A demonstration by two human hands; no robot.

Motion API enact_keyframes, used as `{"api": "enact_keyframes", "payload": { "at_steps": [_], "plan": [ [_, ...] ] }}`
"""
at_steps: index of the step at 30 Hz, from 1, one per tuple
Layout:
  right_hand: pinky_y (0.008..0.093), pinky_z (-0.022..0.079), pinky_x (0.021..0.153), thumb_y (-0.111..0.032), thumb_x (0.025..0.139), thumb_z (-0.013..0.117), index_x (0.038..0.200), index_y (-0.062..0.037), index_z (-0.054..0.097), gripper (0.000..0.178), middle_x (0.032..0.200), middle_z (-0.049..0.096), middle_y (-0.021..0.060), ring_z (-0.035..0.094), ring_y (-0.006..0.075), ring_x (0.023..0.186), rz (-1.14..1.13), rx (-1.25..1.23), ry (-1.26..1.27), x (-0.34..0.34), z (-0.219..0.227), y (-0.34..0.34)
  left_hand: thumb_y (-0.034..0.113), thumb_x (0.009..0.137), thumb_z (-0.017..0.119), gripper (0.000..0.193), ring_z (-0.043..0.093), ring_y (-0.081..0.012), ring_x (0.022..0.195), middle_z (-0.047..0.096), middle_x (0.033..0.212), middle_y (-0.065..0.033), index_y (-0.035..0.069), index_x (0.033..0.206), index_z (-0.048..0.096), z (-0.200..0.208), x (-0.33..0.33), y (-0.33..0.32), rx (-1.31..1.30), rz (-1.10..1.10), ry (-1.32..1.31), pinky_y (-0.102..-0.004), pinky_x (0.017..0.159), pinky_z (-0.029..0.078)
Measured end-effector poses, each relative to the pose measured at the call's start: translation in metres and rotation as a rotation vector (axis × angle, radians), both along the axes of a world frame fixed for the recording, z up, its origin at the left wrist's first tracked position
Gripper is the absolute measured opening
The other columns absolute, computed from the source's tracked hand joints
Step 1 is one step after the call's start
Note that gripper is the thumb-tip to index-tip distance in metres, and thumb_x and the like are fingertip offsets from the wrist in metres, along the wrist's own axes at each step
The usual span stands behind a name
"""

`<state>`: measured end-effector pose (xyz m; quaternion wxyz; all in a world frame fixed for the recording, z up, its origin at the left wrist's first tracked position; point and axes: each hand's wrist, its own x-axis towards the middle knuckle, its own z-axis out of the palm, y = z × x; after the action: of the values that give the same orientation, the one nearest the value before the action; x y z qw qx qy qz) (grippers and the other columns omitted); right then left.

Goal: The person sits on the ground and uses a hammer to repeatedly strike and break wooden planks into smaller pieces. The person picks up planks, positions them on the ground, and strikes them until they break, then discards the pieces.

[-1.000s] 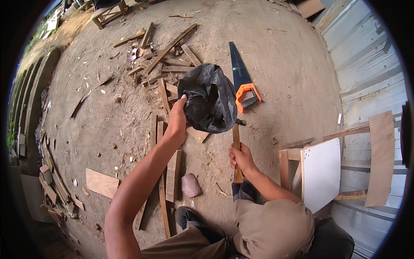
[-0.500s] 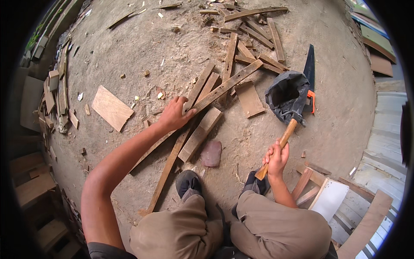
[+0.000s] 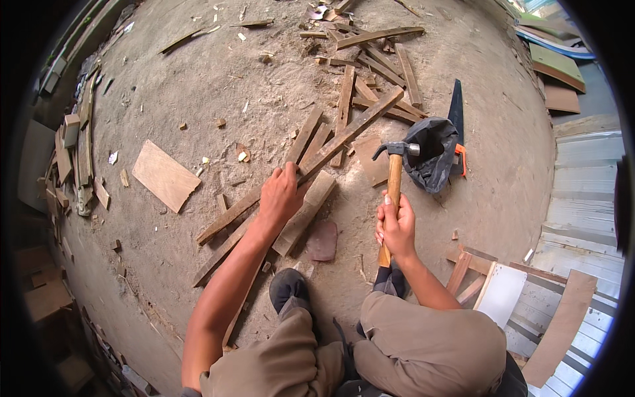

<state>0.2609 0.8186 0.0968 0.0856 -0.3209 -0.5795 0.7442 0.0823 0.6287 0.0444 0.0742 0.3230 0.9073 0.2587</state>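
Note:
My left hand (image 3: 280, 193) is closed on a long wooden batten (image 3: 354, 132), which slants up to the right across other pieces. Its far end lies over the wood pile, and my fingers hide part of it. In my right hand (image 3: 397, 228) is a claw hammer (image 3: 395, 173), gripped by its wooden handle with the dark metal head up. The head is in front of the left rim of an open black bag (image 3: 430, 173). A thick wooden block (image 3: 305, 215) lies beside my left hand, with a flat reddish stone (image 3: 322, 241) to its right.
Several loose battens (image 3: 380, 63) are heaped on the dusty ground ahead. A handsaw (image 3: 456, 109) with an orange handle lies behind the bag. To the left is a thin plywood sheet (image 3: 165, 175). Wood scraps and a white board (image 3: 503, 294) are at the lower right.
The hammer has moved left and turned more upright; its head, hidden at the bag before, now shows. My left hand has shifted slightly down and right along the batten. The view has shifted a little.

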Motion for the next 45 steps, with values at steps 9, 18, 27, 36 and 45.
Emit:
{"api": "enact_keyframes", "payload": {
  "at_steps": [9, 18, 27, 36, 45],
  "plan": [
    [0.0227, 0.036, 0.035, -0.024, 0.105, 0.045, 0.116, -0.0024, 0.043, 0.025, 0.075, 0.047, 0.0030, 0.042, 0.0052, 0.041, 0.073, -0.075, 0.161, -0.035, 0.026, -0.020, 0.026, 0.084, 0.075, 0.041, 0.064, -0.0370, 0.085, 0.063, 0.090, -0.0174, 0.002, 0.104, 0.050, 0.045, 0.016, 0.006, 0.121, -0.011, 0.009, -0.0441, 0.068, 0.051],
    [0.0228, 0.035, 0.034, -0.023, 0.102, 0.053, 0.114, -0.0108, 0.038, 0.023, 0.068, 0.044, 0.0010, 0.038, 0.0043, 0.038, 0.322, -0.147, -0.016, -0.011, 0.051, -0.005, 0.017, 0.086, 0.071, 0.053, 0.066, -0.0259, 0.093, 0.067, 0.101, -0.0242, -0.003, 0.130, 0.049, 0.076, 0.025, -0.016, 0.189, -0.104, -0.673, -0.0394, 0.080, 0.052],
    [0.0232, 0.035, 0.037, -0.012, 0.098, 0.052, 0.123, -0.0107, 0.038, 0.028, 0.067, 0.044, -0.0001, 0.041, 0.0053, 0.042, 0.778, -0.154, -0.219, -0.019, 0.093, 0.043, 0.015, 0.087, 0.067, 0.046, 0.065, -0.0283, 0.085, 0.066, 0.096, -0.0232, -0.004, 0.123, 0.047, 0.105, 0.052, -0.050, 0.190, -0.077, -0.763, -0.0399, 0.077, 0.050],
    [0.0240, 0.039, 0.043, -0.008, 0.095, 0.053, 0.122, -0.0090, 0.036, 0.031, 0.067, 0.049, 0.0006, 0.046, 0.0077, 0.047, 1.054, -0.249, -0.190, -0.010, 0.139, 0.060, 0.008, 0.082, 0.067, 0.037, 0.066, -0.0348, 0.075, 0.064, 0.084, -0.0217, 0.000, 0.112, 0.047, 0.161, 0.104, -0.073, 0.285, 0.013, -0.636, -0.0404, 0.067, 0.051],
    [0.0219, 0.034, 0.040, -0.010, 0.089, 0.060, 0.108, -0.0091, 0.043, 0.025, 0.065, 0.046, -0.0022, 0.041, 0.0049, 0.046, 0.984, -0.001, -0.507, 0.006, 0.169, 0.164, 0.008, 0.080, 0.066, 0.047, 0.064, -0.0480, 0.085, 0.066, 0.093, -0.0292, 0.000, 0.122, 0.046, 0.125, 0.090, -0.104, -0.049, 0.032, -0.765, -0.0457, 0.081, 0.051]
  ]
}}
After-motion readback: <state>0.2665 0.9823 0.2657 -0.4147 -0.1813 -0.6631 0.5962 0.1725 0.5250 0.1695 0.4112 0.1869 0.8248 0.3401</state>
